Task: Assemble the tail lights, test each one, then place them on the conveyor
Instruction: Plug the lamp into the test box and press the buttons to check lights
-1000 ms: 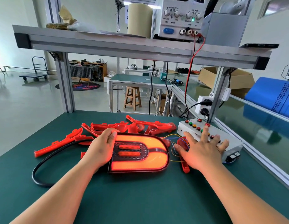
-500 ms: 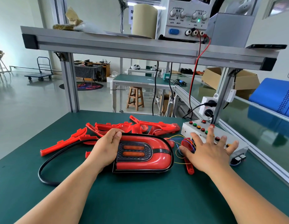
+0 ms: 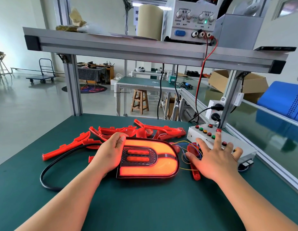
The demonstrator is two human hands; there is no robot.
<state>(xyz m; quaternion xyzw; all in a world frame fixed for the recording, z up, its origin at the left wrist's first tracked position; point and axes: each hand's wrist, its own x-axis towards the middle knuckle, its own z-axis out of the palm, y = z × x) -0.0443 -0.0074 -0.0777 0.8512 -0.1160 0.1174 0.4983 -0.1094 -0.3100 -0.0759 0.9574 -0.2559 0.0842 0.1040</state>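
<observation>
Green bench (image 3: 145, 205): red D-shaped tail light (image 3: 163, 165) lit (test step); left hand (image 3: 110, 154) grips its 9 o'clock end, right hand (image 3: 215, 157) flat on white button box (image 3: 246, 150); conveyor (image 3: 248, 120) pending.

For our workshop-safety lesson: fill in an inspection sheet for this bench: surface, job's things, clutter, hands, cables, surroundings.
Surface: green bench top.
Job's things: tail light lit, lying flat; button box right of it; red parts behind.
Clutter: crumpled wrapping on the shelf.
Hands: left hand grips the tail light's left end; right hand spread over the button box, fingertip at a red button.
Cables: black cable loops left of the light; coloured wires run toward the box.
Surroundings: power supply overhead; stool behind.
</observation>
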